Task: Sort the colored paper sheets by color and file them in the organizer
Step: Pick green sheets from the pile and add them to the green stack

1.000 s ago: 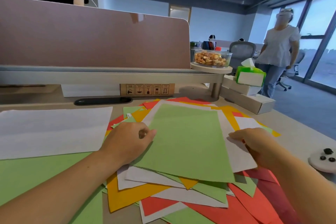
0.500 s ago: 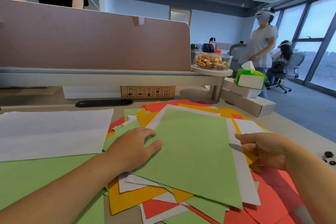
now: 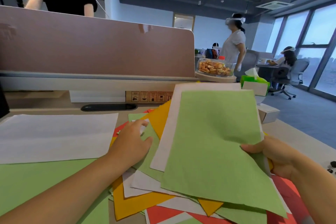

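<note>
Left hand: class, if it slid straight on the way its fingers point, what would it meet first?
Probably the orange sheet just beyond the fingertips of the left hand, then the edge of the white sheet that the right hand holds lifted under the green sheet. Depth is unclear.

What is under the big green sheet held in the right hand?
A white sheet lies right beneath the green sheet, its edge showing along the left and top. Orange sheets and red sheets poke out lower down. Anything under the middle is covered.
</note>
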